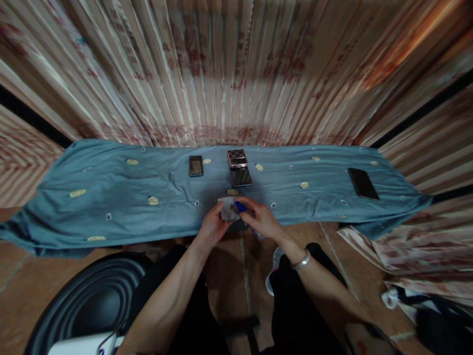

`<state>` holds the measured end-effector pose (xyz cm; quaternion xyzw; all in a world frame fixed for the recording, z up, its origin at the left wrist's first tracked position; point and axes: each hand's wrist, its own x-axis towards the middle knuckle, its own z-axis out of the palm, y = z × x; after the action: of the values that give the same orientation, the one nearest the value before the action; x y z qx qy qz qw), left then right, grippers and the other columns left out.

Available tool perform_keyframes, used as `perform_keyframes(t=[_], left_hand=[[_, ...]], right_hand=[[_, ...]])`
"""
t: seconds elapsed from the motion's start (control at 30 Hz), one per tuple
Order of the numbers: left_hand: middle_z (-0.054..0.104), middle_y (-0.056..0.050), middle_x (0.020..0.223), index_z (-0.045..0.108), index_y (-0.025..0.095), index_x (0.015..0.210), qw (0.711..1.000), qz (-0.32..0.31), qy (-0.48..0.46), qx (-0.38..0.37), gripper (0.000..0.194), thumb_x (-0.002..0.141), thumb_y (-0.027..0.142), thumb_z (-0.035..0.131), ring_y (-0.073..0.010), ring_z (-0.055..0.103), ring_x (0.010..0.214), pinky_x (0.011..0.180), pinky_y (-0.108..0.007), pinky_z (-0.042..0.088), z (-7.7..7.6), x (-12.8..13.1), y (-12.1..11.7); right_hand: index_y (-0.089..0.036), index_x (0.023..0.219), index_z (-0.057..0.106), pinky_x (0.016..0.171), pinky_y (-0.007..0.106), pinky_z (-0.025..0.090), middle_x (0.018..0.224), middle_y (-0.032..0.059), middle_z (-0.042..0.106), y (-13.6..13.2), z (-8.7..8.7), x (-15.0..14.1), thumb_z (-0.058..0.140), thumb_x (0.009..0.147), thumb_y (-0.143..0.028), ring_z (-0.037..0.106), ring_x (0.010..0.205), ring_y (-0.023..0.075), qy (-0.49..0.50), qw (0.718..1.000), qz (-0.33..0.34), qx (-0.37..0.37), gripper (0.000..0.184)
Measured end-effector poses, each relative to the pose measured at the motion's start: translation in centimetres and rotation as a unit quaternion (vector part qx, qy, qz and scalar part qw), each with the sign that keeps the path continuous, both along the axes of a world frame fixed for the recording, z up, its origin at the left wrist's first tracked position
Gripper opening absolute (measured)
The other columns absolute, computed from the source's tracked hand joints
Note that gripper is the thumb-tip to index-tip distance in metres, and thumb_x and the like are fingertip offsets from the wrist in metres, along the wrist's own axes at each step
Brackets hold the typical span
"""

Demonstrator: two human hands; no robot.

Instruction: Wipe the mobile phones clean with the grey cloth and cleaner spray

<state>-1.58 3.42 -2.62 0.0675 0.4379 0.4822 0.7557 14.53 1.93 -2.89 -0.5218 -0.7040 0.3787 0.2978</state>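
Checkered-top case (239, 168) taken as landmark, on the blue cloth (111, 187). Pale grey piece (228, 210) held on the near side of the case, by the cloth's near edge. It is pinched by the left hand (215, 223), fingers nearly closed on its left side. Blue item (241, 206) gripped by the right hand (261, 218), also on the near side of the case; fingers curled in around it, no wide gap seen. Thumb placement on the right cannot be told. A flat dark frame (195, 166) is seen left of the case, a black slab (363, 183) well to its right.

Handling, as judged: the pale piece is best steadied by the left hand at its edge, fingertips clear of the blue item, with light, even pressure from the right so that it is not bent or slipped. Blue item's long axis appears slanted, upper end toward the case and leftward, lower end toward the right palm. Pale piece's broad face appears turned upward; its long axis cannot be told, being partly covered and blurred.
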Motion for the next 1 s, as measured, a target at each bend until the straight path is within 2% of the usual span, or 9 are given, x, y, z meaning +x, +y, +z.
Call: perform_keyframes(t=[0.1, 0.23, 0.37, 0.47, 0.6, 0.63, 0.7, 0.8, 1.0], left_hand=[[0.07, -0.007, 0.079, 0.066, 0.011, 0.087, 1.0, 0.007, 0.008, 0.0, 0.024, 0.094, 0.016, 0.043, -0.0151, 0.064, 0.07, 0.064, -0.028, 0.052, 0.4, 0.2, -0.2], [0.07, -0.006, 0.082, 0.066, 0.011, 0.089, 1.0, 0.021, 0.013, -0.002, 0.022, 0.093, 0.016, 0.045, -0.0157, 0.065, 0.075, 0.071, -0.031, 0.054, 0.4, 0.2, -0.5], [0.071, -0.004, 0.082, 0.067, 0.014, 0.086, 1.0, 0.009, 0.022, 0.019, 0.017, 0.089, 0.014, 0.05, -0.0152, 0.066, 0.075, 0.074, -0.03, 0.053, -0.1, 0.1, -0.8], [0.072, -0.004, 0.083, 0.069, 0.016, 0.087, 0.998, -0.007, 0.041, 0.055, 0.011, 0.083, 0.017, 0.059, -0.0171, 0.067, 0.077, 0.071, -0.029, 0.053, -0.6, 0.1, -1.2], [0.074, -0.004, 0.081, 0.07, 0.016, 0.087, 0.994, -0.028, 0.056, 0.087, 0.015, 0.074, 0.023, 0.071, -0.0182, 0.067, 0.074, 0.069, -0.03, 0.053, -1.1, -0.2, -1.5], [0.074, -0.004, 0.081, 0.071, 0.016, 0.087, 0.993, -0.037, 0.058, 0.096, 0.017, 0.072, 0.025, 0.072, -0.018, 0.067, 0.073, 0.067, -0.03, 0.053, -1.1, -0.2, -1.6], [0.073, -0.003, 0.08, 0.071, 0.016, 0.086, 0.99, -0.055, 0.062, 0.113, 0.019, 0.071, 0.027, 0.073, -0.0175, 0.066, 0.07, 0.064, -0.028, 0.051, -1.1, -0.5, -1.7], [0.072, -0.002, 0.074, 0.071, 0.015, 0.084, 0.987, -0.059, 0.079, 0.125, 0.022, 0.067, 0.028, 0.076, -0.0161, 0.063, 0.065, 0.062, -0.027, 0.05, -1.0, -0.9, -1.7], [0.072, -0.003, 0.078, 0.072, 0.014, 0.089, 0.981, -0.045, 0.106, 0.156, 0.034, 0.06, 0.029, 0.083, -0.0146, 0.063, 0.067, 0.067, -0.026, 0.051, -1.1, -1.2, -1.4]], right_hand=[[-0.021, 0.139, 0.051, 0.066, 0.029, 0.051, 0.081, 0.0004, 0.069, 0.5, 0.1, 1.5, 0.05, 0.088, -0.029, 0.061, 0.059, 0.015, 0.004, 1.0, -0.018, -0.008, 0.051], [-0.022, 0.148, 0.041, 0.078, 0.034, 0.053, 0.104, 0.0056, 0.073, 2.0, -0.5, 4.9, 0.054, 0.081, -0.019, 0.067, 0.074, 0.0186, -0.106, 0.991, -0.075, 0.029, 0.068], [-0.011, 0.151, 0.036, 0.096, 0.042, 0.048, 0.128, 0.0198, 0.065, 3.6, -1.8, 7.1, 0.053, 0.08, -0.011, 0.065, 0.107, 0.0288, -0.242, 0.958, -0.15, 0.04, 0.073], [-0.01, 0.15, 0.038, 0.103, 0.046, 0.044, 0.138, 0.0239, 0.057, 4.3, -2.2, 7.1, 0.058, 0.081, -0.012, 0.058, 0.122, 0.0329, -0.259, 0.944, -0.198, 0.058, 0.072], [-0.016, 0.141, 0.051, 0.11, 0.051, 0.039, 0.144, 0.0184, 0.053, 4.0, -1.6, 5.0, 0.061, 0.087, -0.029, 0.049, 0.134, 0.032, -0.12, 0.969, -0.19, 0.106, 0.056], [-0.019, 0.138, 0.054, 0.108, 0.049, 0.042, 0.141, 0.0155, 0.058, 3.6, -1.4, 4.2, 0.061, 0.088, -0.037, 0.052, 0.131, 0.0296, -0.053, 0.983, -0.154, 0.086, 0.053], [-0.022, 0.131, 0.061, 0.099, 0.042, 0.05, 0.127, 0.0103, 0.068, 2.8, -1.1, 2.5, 0.058, 0.089, -0.049, 0.063, 0.116, 0.0244, 0.09, 0.994, -0.056, -0.033, 0.049], [-0.022, 0.123, 0.066, 0.077, 0.031, 0.056, 0.11, 0.0054, 0.074, 1.7, -1.1, 0.4, 0.068, 0.08, -0.053, 0.069, 0.091, 0.0183, 0.215, 0.961, 0.029, -0.172, 0.053], [-0.017, 0.087, 0.077, 0.06, 0.024, 0.053, 0.067, -0.003, 0.07, 1.8, -1.4, -0.5, 0.081, 0.062, -0.051, 0.063, 0.062, 0.0118, 0.274, 0.938, 0.033, -0.208, 0.042]])
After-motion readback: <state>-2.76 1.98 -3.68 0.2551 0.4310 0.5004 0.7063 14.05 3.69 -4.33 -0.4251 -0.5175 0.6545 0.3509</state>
